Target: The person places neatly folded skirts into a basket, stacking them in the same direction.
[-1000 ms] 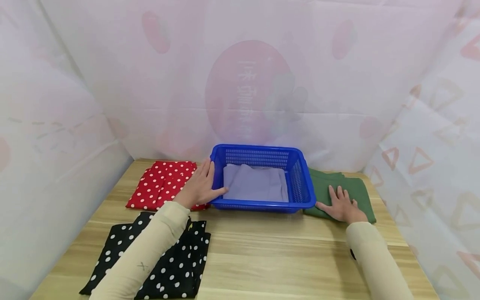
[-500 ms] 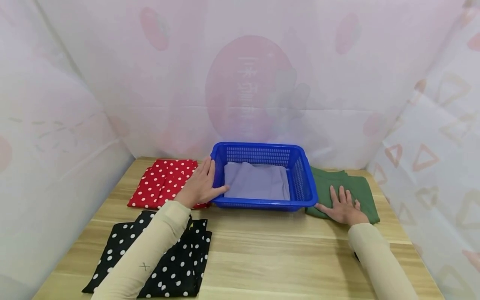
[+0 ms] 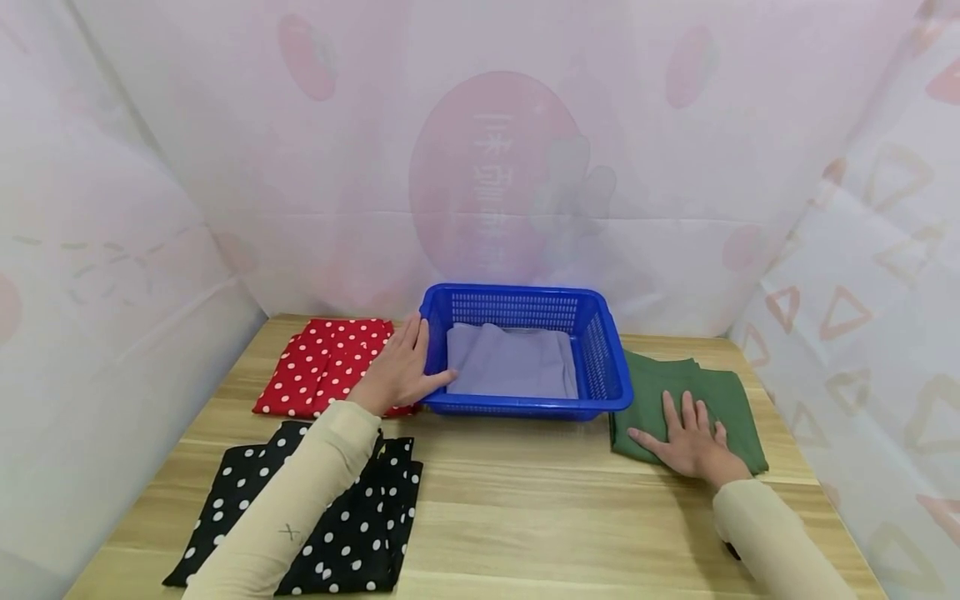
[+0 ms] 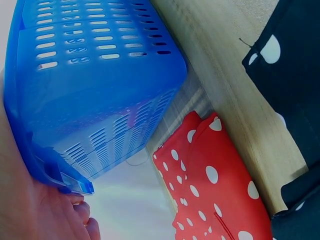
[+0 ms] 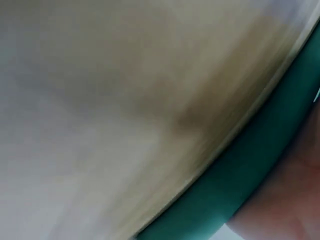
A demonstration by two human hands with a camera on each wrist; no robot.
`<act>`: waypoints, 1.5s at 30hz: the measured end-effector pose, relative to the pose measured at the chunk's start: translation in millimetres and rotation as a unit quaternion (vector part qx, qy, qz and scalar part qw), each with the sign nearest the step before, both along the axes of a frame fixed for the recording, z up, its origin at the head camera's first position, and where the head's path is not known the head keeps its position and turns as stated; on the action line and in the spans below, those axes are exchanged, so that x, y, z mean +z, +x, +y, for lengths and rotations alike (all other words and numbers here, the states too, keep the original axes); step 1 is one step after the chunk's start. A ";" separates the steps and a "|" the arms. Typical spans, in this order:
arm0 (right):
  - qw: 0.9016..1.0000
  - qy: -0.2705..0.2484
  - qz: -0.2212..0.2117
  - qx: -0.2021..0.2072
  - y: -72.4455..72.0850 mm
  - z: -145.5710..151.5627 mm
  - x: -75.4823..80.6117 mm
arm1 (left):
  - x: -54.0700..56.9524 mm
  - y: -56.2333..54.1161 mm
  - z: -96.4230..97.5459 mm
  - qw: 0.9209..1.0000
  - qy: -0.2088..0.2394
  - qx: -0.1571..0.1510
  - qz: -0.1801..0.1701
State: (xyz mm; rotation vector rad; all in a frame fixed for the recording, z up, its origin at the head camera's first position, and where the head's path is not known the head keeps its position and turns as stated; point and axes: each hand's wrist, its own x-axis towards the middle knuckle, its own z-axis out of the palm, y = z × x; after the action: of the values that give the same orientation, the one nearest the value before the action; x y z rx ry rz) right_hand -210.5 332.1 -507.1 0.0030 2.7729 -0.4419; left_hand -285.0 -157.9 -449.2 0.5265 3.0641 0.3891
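Note:
A blue plastic basket (image 3: 525,408) stands at the back middle of the table, with a folded lavender cloth (image 3: 513,362) lying inside. My left hand (image 3: 401,367) rests against the basket's left rim, fingers straight and thumb stretched over the front corner. In the left wrist view, the palm lies along the rim of the basket (image 4: 100,80). To the basket's right, my right hand (image 3: 693,442) lies flat on a folded green cloth (image 3: 720,400), fingers spread. The right wrist view is blurred; it shows part of the hand (image 5: 285,200) over the green cloth's edge (image 5: 220,185).
A folded red cloth with white dots (image 3: 322,367) lies left of the basket. Nearer the front left, a black dotted cloth (image 3: 352,533) is partly hidden under my left forearm. Pale printed sheets (image 3: 510,250) wall in the wooden table (image 3: 540,508) at the back and sides.
My right hand has slid the green cloth toward the table's front and slightly right. The left hand and the basket have stayed in place.

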 end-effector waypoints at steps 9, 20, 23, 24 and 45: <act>1.000 0.017 0.018 0.009 35.7 -5.0 4.0 | -0.3 -1.2 2.4 1.000 0.001 -0.001 0.000; 1.000 0.026 0.003 0.014 77.3 -15.3 0.4 | -1.5 -0.2 -0.6 1.000 0.007 0.000 -0.001; 0.999 0.034 -0.002 0.019 87.8 -19.2 0.3 | -3.7 -1.2 -1.5 1.000 0.006 -0.001 -0.001; 0.999 0.038 -0.002 0.021 91.2 -20.5 0.5 | -3.8 -1.3 -1.6 1.000 0.006 -0.001 -0.001; 0.999 0.050 -0.012 -0.007 135.2 -69.6 -1.7 | -0.1 -1.1 -1.0 1.000 0.007 -0.002 -0.004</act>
State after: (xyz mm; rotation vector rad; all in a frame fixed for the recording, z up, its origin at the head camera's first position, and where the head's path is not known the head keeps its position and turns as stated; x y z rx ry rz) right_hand -75.2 262.5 -508.8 0.0523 2.7701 -0.3032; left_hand -286.1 -158.9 -449.3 0.5293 3.0553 0.4117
